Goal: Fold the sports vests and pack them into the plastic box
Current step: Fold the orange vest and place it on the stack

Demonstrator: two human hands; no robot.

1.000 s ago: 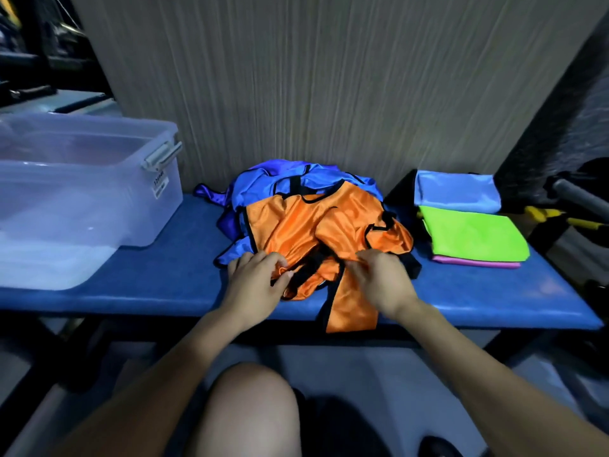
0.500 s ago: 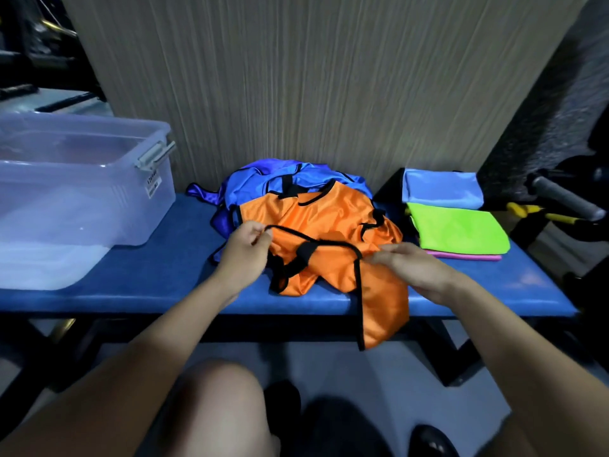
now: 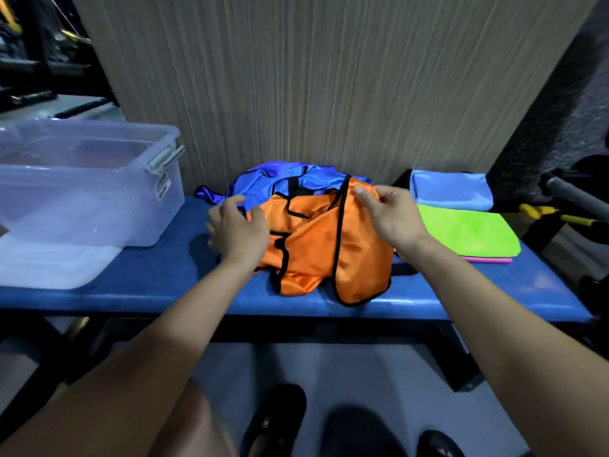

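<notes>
My right hand (image 3: 392, 219) pinches the far black-trimmed edge of the orange vest (image 3: 316, 252), so I can spread it flat for folding. My left hand (image 3: 239, 230) rests on its near-left side with fingers loosely curled; whether it grips cloth I cannot tell. The vest lies between my hands on the bench (image 3: 158, 275), blue vests (image 3: 263, 186) beyond, the plastic box (image 3: 108, 192) left of my left hand.

both forearms reach up from bottom corners twd frame centre. left hand (image 3: 236, 233) fingers curled, gripping cloth. right hand (image 3: 389, 215) centre-right, thumb + fingers pinching cloth, wrist bent.
</notes>
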